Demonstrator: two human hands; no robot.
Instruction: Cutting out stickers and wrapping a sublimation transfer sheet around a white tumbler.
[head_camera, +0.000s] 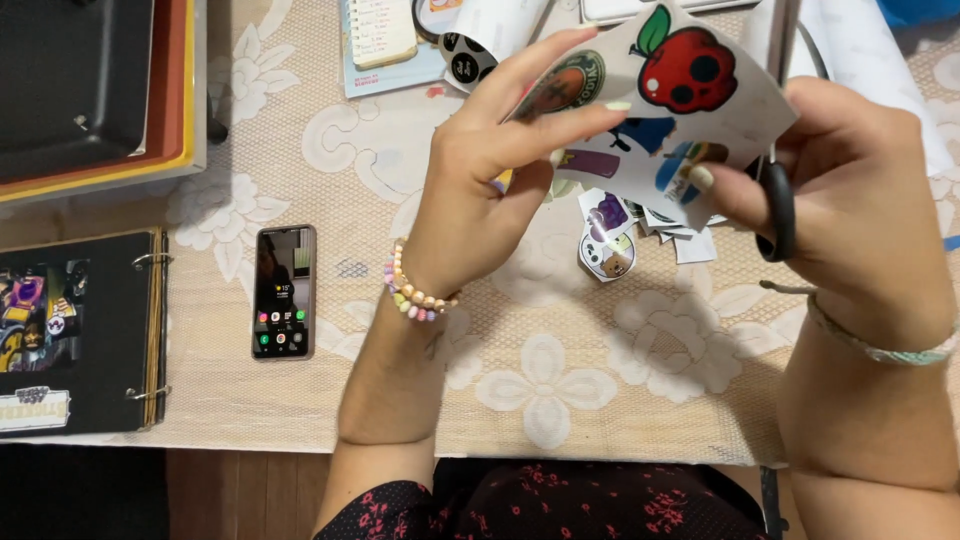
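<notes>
My left hand (490, 190) pinches the left side of a white sticker sheet (690, 110) printed with a red apple and other colourful pictures, held up over the table. My right hand (850, 190) grips black-handled scissors (778, 212), fingers through the loop, close against the sheet's right lower edge; the blades are hidden behind the paper. Below the sheet, several cut-out stickers (620, 235) lie in a small pile on the lace tablecloth (560, 380).
A smartphone (284, 291) with a lit screen lies left of my left wrist. A black ring-bound scrapbook (80, 335) sits at the left edge, stacked trays (95, 90) at the top left. A small notebook (382, 30) and papers lie at the back.
</notes>
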